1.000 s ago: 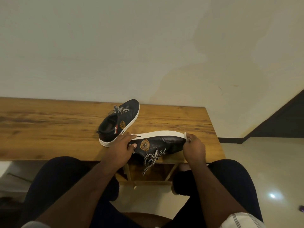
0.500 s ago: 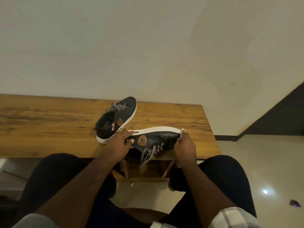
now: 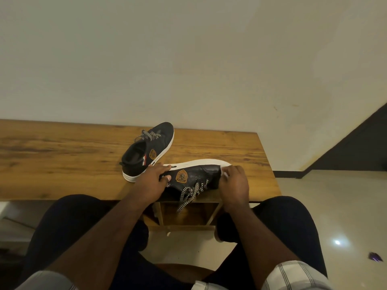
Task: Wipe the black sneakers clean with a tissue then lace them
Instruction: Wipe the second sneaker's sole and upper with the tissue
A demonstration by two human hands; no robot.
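One head-worn view looks forward and down from above the lap. The bench (image 3: 62,155) lies close ahead, against a wall (image 3: 188,59).

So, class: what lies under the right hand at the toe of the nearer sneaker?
A sliver of white tissue peeks out beneath the right hand, against the nearer sneaker at its toe. The hand covers the rest of the tissue and the toe tip.

My wooden table (image 3: 62,160) carries two sneakers: one (image 3: 147,151) upright, the other (image 3: 196,174) on its side at the near edge.
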